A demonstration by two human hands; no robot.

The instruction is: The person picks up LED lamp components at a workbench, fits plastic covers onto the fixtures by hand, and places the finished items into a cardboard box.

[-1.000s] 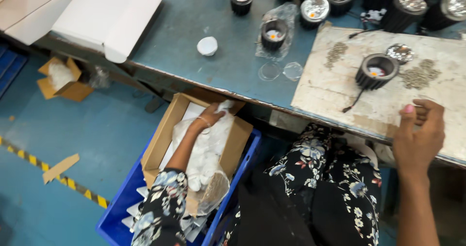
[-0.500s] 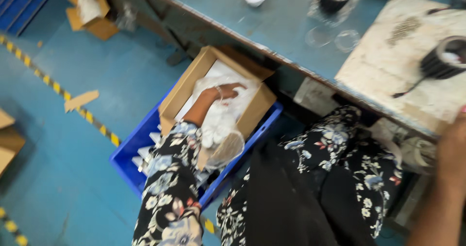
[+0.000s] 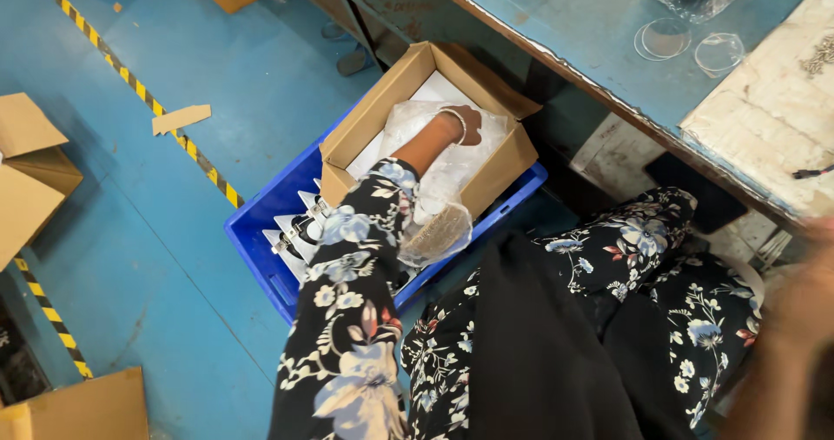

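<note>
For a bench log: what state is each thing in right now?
Cardboard box: flaps open, sitting in the blue crate.
Clear bags: crumpled inside the box.
Left hand: reaching into the bags; grip unclear.
Right hand: blurred at the edge.
Clear discs: flat on the workbench.

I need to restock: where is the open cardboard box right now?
In the head view, the cardboard box sits on the blue crate beside the table, left hand inside.

This is a factory assembly workshop: a blue-painted concrete floor [image 3: 130, 231] marked with yellow-and-black hazard tape [image 3: 139, 92], a worn blue-topped workbench [image 3: 565, 14], open brown cardboard cartons [image 3: 35, 171] and a blue plastic parts crate [image 3: 261, 240].
</note>
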